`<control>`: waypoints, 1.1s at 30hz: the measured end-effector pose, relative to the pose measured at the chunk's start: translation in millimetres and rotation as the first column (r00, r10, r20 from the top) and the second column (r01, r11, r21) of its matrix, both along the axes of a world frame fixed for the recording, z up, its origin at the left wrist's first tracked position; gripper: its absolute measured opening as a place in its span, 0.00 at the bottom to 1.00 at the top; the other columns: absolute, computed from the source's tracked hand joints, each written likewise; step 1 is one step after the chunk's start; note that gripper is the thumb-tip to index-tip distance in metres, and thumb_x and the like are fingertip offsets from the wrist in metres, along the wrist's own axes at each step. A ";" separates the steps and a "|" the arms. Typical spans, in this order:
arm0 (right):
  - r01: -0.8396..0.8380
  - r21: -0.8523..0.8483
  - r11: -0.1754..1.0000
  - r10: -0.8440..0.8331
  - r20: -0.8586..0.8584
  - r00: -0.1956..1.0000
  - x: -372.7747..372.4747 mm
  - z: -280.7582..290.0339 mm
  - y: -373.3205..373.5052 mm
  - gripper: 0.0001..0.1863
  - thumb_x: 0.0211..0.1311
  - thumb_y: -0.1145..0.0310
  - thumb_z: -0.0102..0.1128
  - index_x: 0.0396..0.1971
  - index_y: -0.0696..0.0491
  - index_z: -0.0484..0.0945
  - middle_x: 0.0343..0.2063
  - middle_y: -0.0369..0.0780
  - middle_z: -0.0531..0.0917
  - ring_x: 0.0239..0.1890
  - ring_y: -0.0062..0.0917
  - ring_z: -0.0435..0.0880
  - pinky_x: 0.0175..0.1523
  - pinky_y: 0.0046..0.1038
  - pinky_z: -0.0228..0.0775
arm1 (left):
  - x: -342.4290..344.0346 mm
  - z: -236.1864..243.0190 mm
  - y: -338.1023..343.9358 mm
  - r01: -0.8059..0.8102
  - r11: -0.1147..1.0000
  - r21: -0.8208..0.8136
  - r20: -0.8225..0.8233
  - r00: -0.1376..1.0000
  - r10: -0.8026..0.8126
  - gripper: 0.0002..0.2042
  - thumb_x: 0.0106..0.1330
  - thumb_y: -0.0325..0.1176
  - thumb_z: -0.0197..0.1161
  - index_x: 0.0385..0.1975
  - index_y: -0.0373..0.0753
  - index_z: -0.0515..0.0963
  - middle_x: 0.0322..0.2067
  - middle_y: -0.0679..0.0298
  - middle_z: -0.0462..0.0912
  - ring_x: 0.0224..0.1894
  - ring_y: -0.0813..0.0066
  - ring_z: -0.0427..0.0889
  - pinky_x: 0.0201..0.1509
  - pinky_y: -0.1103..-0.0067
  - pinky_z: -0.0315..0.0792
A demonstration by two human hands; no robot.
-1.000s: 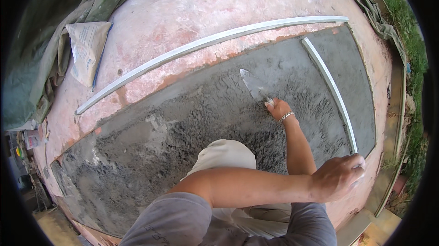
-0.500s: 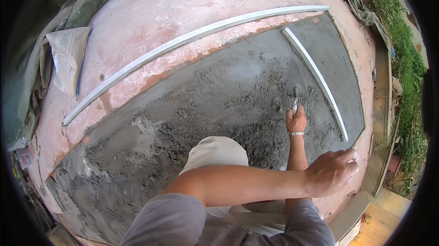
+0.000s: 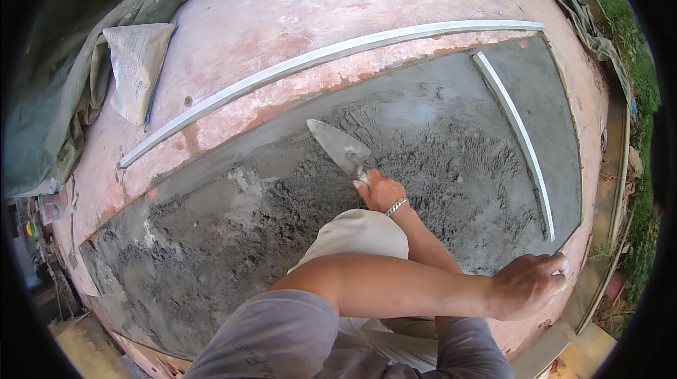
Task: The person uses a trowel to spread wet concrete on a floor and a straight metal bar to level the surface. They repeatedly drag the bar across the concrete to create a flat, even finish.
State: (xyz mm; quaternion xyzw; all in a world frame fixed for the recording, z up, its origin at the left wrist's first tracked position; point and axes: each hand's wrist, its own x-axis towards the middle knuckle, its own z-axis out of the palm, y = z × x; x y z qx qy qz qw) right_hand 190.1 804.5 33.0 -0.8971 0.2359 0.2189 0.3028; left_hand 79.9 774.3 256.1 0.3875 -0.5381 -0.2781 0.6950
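Observation:
My right hand [image 3: 381, 191] is closed round the handle of a pointed trowel [image 3: 342, 148]. The blade lies over rough wet grey mortar [image 3: 233, 238] and points up and left. A chain bracelet [image 3: 396, 206] circles that wrist. My left forearm crosses in front of the right arm, and its hand [image 3: 530, 286] makes a fist at the right, past the mortar's near edge. Pale smears show at its fingertips; what it holds, if anything, is hidden. My knee [image 3: 356, 238], in light trousers, bulges into view over the mortar.
Along the mortar's far side a long pale straightedge [image 3: 331, 50] lies on the pinkish floor [image 3: 282, 5]. A shorter bar [image 3: 518, 132] rests on the smoother grey strip at the right. A bag [image 3: 137, 69] and green tarpaulin [image 3: 77, 90] lie left; grass [image 3: 638, 188] grows beyond the right edge.
My right hand has swung left with the trowel, from near the short bar to the middle of the mortar. The left fist stays closed at the right. The whole view has shifted slightly.

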 end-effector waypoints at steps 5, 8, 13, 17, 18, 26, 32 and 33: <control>-0.090 0.087 0.992 0.101 -0.122 0.987 47.3 3.5 27.6 0.24 0.71 0.49 0.50 0.48 0.57 0.73 0.42 0.55 0.86 0.47 0.50 0.85 0.53 0.47 0.75 | 10.7 1.1 2.9 -0.004 1.000 0.016 -0.003 1.000 0.004 0.07 0.56 0.24 0.63 0.31 0.30 0.75 0.41 0.52 0.74 0.41 0.54 0.80 0.44 0.65 0.77; -0.037 0.032 0.999 0.042 -0.159 0.986 46.5 0.0 6.2 0.23 0.71 0.50 0.51 0.49 0.57 0.74 0.42 0.55 0.85 0.49 0.49 0.85 0.55 0.46 0.74 | 18.0 1.5 3.3 -0.071 0.998 -0.001 0.007 0.997 0.071 0.07 0.54 0.24 0.64 0.31 0.30 0.75 0.41 0.52 0.73 0.39 0.54 0.80 0.43 0.65 0.77; 0.005 -0.035 0.999 -0.009 -0.136 0.991 38.2 -12.9 -28.8 0.25 0.71 0.49 0.50 0.47 0.58 0.73 0.40 0.56 0.85 0.47 0.51 0.84 0.53 0.49 0.74 | 20.9 1.4 3.7 -0.048 0.998 0.048 0.024 0.999 0.047 0.09 0.55 0.25 0.65 0.33 0.33 0.74 0.42 0.55 0.73 0.41 0.57 0.80 0.44 0.67 0.76; 0.066 -0.087 0.994 -0.074 -0.088 0.993 33.1 -24.2 -55.5 0.25 0.70 0.48 0.51 0.46 0.59 0.75 0.40 0.57 0.84 0.47 0.53 0.83 0.54 0.48 0.74 | 22.1 -1.3 3.4 -0.045 0.998 0.040 0.017 0.999 0.044 0.10 0.56 0.26 0.65 0.35 0.34 0.74 0.44 0.56 0.72 0.43 0.58 0.80 0.46 0.67 0.75; 0.092 -0.085 0.992 -0.098 -0.069 0.993 31.6 -26.3 -64.1 0.25 0.70 0.48 0.51 0.46 0.59 0.75 0.40 0.58 0.84 0.47 0.53 0.83 0.54 0.48 0.74 | 22.9 -1.9 3.3 -0.042 0.998 0.036 0.012 0.999 0.041 0.10 0.56 0.26 0.65 0.36 0.34 0.74 0.45 0.56 0.72 0.43 0.58 0.80 0.46 0.67 0.75; 0.261 -0.134 0.956 -0.265 -0.015 0.964 16.7 -39.1 -128.4 0.27 0.69 0.48 0.52 0.46 0.62 0.77 0.43 0.59 0.83 0.50 0.55 0.81 0.56 0.48 0.73 | 30.1 -1.8 5.1 0.020 0.998 0.059 0.019 1.000 -0.021 0.12 0.55 0.23 0.64 0.39 0.34 0.75 0.47 0.55 0.72 0.47 0.57 0.80 0.49 0.68 0.76; 0.419 -0.134 0.898 -0.411 0.082 0.908 -8.8 -54.2 -164.9 0.30 0.67 0.46 0.53 0.45 0.64 0.78 0.43 0.60 0.83 0.51 0.56 0.80 0.57 0.47 0.72 | 31.7 0.2 5.7 0.020 0.996 0.089 0.023 0.999 -0.022 0.12 0.55 0.23 0.64 0.39 0.34 0.75 0.47 0.57 0.74 0.48 0.58 0.80 0.48 0.67 0.77; 0.455 -0.156 0.877 -0.448 0.076 0.891 -16.7 -55.6 -170.3 0.31 0.67 0.45 0.53 0.44 0.64 0.78 0.43 0.60 0.83 0.50 0.56 0.80 0.57 0.47 0.72 | 32.3 0.4 6.0 0.026 0.995 0.093 0.019 0.999 -0.028 0.12 0.56 0.23 0.64 0.39 0.34 0.75 0.47 0.57 0.74 0.48 0.59 0.80 0.48 0.67 0.77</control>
